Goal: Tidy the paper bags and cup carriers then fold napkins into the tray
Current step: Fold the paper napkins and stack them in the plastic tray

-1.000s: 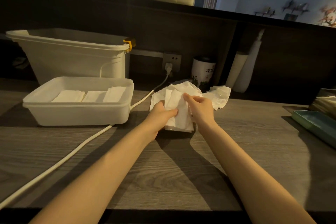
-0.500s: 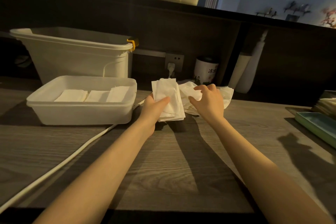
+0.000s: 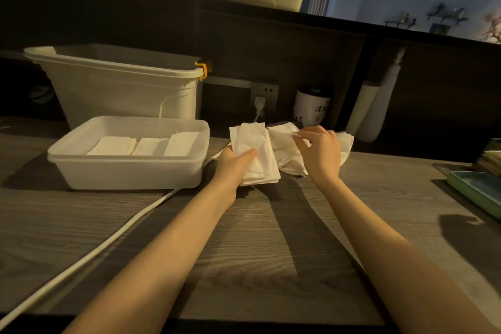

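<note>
Tray (image 3: 130, 168) sitting left of centre on the counter, three folded napkins (image 3: 146, 146) lying side by side inside it, long axes running front to back.

Just right of the tray, left hand (image 3: 235, 168) gripping a folded napkin stack (image 3: 253, 152), thumb pressing on top. Stack is now raised off the wood and moving toward the tray; a second ago it was lying flat under both hands. Fold looking done, placement next. Stack's long axis pointing away from the person, slightly tilted.

Further right, right hand (image 3: 320, 150) is pinching a loose sheet off the crumpled napkin pile (image 3: 287, 154).
</note>
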Tool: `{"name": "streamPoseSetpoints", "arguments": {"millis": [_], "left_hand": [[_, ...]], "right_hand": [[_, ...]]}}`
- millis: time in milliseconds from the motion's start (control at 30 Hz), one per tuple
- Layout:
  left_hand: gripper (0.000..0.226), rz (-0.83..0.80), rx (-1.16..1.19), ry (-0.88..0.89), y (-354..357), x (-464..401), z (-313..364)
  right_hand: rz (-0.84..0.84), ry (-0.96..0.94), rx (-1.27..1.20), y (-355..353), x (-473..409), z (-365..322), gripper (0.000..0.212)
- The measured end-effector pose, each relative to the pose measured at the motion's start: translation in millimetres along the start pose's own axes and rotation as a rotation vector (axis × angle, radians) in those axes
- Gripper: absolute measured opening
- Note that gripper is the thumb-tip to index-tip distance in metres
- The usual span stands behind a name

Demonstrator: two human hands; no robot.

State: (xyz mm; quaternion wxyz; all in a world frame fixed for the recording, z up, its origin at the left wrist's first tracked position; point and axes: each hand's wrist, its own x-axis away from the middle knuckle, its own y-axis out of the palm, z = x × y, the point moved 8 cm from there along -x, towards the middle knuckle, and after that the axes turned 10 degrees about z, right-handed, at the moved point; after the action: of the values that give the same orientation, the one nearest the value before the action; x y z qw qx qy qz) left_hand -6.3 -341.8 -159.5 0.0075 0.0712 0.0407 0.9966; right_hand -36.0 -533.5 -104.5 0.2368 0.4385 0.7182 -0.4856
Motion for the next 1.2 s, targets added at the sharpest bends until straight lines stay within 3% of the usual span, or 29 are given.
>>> {"name": "streamPoseSetpoints", "arguments": {"millis": [300,400,533,800,967,1200], "left_hand": [[0.041,0.043,-0.011,0.0,-5.6,-0.8,-3.3],[0.04,0.061,-0.026,-0.007,-7.8,-1.7,-4.6],[0.041,0.08,-0.036,-0.016,-8.9,-3.7,-4.9],[0.04,0.088,-0.049,-0.02,-10.1,-4.7,-3.5],[0.039,0.091,-0.054,-0.004,-10.7,-3.9,-1.1],[0.041,0.074,-0.055,0.002,-11.0,-3.0,2.0]], "right_hand": [[0.02,0.291,-0.447,-28.7,-4.3,5.4,0.029],[-0.045,0.18,-0.362,-27.5,3.9,1.1,0.019],[-0.142,-0.013,-0.195,-21.4,15.0,-4.1,0.025],[-0.414,-0.169,-0.079,-2.7,26.4,-0.9,0.027],[-0.301,-0.162,-0.05,-11.4,20.5,-1.7,0.024],[-0.276,-0.29,0.126,3.0,23.7,-14.9,0.061]]}}
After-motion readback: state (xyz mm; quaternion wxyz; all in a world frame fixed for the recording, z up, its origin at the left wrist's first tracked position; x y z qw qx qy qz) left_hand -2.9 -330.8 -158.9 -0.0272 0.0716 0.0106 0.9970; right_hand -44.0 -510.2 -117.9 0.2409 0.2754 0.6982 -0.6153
